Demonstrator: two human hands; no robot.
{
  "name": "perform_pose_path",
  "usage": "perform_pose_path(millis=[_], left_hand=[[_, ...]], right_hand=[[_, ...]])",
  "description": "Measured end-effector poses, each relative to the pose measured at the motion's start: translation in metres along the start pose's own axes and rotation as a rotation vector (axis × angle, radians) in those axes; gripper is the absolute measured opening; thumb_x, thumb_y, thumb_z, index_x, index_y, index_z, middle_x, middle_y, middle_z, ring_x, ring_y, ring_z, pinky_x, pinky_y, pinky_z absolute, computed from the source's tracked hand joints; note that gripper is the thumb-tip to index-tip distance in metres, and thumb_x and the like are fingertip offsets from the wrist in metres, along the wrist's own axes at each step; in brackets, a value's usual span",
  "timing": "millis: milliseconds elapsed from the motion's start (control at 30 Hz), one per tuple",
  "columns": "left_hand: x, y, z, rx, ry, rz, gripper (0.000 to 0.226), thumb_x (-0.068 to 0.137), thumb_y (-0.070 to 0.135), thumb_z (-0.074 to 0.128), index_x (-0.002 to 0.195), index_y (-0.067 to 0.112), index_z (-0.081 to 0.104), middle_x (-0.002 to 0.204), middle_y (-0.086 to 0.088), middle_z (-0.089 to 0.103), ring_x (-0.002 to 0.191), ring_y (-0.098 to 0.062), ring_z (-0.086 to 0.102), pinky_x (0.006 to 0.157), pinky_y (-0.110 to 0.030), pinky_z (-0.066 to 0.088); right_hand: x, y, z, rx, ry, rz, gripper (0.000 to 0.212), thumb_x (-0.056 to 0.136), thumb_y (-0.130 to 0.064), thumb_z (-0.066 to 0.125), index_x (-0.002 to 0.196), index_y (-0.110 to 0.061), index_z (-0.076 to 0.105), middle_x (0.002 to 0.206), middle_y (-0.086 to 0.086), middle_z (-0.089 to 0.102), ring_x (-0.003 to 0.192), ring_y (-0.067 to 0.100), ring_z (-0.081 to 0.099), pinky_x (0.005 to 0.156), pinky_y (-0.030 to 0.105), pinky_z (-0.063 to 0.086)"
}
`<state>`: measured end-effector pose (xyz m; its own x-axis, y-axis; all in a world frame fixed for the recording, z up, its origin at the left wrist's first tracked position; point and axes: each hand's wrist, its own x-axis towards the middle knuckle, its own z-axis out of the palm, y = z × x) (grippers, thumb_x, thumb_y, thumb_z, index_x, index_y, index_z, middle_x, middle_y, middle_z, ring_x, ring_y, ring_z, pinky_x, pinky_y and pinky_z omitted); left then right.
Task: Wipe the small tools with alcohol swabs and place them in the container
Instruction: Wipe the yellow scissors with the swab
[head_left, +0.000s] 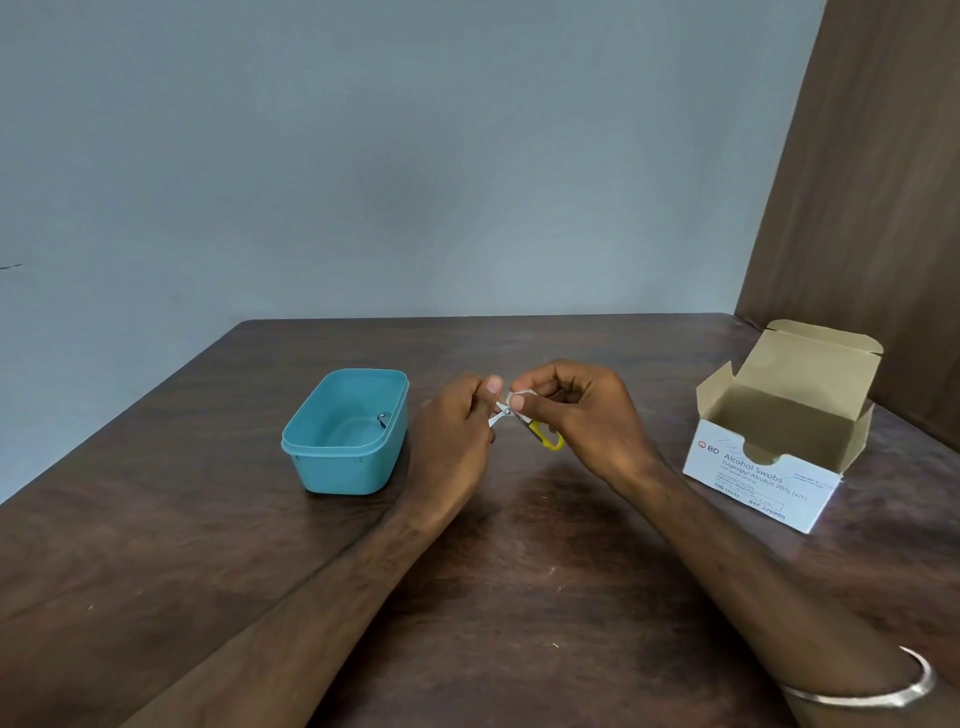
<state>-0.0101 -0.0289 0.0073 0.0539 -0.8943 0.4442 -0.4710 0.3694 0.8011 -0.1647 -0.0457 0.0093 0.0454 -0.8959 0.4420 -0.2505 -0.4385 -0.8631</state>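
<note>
Left hand (457, 431) pinched small scissors (524, 421) above table (519, 571). Right hand (582, 415) pinched white swab (519, 399) on blades. Blue container (311, 467) sat left, one small tool (382, 419) inside.

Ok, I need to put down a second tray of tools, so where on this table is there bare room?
Bare wood lies left of the blue container, along the far edge behind both hands, and between the right hand and the swab box. The middle is crowded: the left hand and right hand hold small scissors there, forearms crossing the near side.
</note>
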Motion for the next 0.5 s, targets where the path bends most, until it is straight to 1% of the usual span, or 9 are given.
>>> perform_pose_path(millis=[67,167,300,433,500], left_hand=[[-0.0003,0.0002,-0.0005,0.000,0.004,0.004,0.039,0.102,0.042,0.043,0.078,0.014,0.056,0.060,0.000,0.058,0.060,-0.017,0.056,0.065,-0.045,0.048],[0.0009,0.0006,-0.0002,0.002,0.007,0.002,0.038,0.102,0.042,0.044,0.076,0.017,0.055,0.058,0.001,0.058,0.060,-0.019,0.057,0.065,-0.045,0.049],[0.0005,0.0010,-0.0001,-0.001,0.010,0.006,0.037,0.101,0.042,0.045,0.075,0.018,0.054,0.057,0.004,0.055,0.065,-0.024,0.062,0.067,-0.048,0.051],[0.0024,-0.0004,0.0006,-0.012,0.017,-0.001,0.036,0.102,0.043,0.045,0.074,0.022,0.054,0.056,0.005,0.053,0.062,-0.019,0.059,0.069,-0.050,0.054],[0.0025,-0.0006,0.0004,-0.022,0.017,-0.003,0.036,0.101,0.043,0.045,0.073,0.023,0.054,0.056,0.006,0.052,0.062,-0.019,0.058,0.070,-0.052,0.054]], right_hand=[[0.0006,0.0002,0.0007,-0.005,0.012,0.004,0.008,0.083,-0.016,0.079,0.085,-0.023,0.077,0.077,0.003,0.075,0.068,0.015,0.068,0.062,0.029,0.052],[0.0007,0.0007,-0.0016,0.027,0.082,0.007,0.008,0.084,-0.015,0.079,0.083,-0.023,0.076,0.075,0.001,0.074,0.065,0.011,0.067,0.060,0.027,0.053],[0.0014,0.0013,-0.0020,-0.002,0.031,0.016,0.007,0.083,-0.017,0.080,0.085,-0.022,0.077,0.080,0.000,0.075,0.070,0.014,0.069,0.063,0.033,0.057],[0.0017,0.0007,-0.0031,0.043,0.082,0.029,0.005,0.084,-0.016,0.079,0.086,-0.020,0.077,0.082,0.004,0.074,0.068,0.014,0.069,0.060,0.032,0.057],[0.0011,-0.0005,-0.0038,0.063,0.088,0.035,0.006,0.084,-0.015,0.079,0.087,-0.020,0.077,0.082,0.006,0.074,0.067,0.015,0.069,0.059,0.032,0.057]])
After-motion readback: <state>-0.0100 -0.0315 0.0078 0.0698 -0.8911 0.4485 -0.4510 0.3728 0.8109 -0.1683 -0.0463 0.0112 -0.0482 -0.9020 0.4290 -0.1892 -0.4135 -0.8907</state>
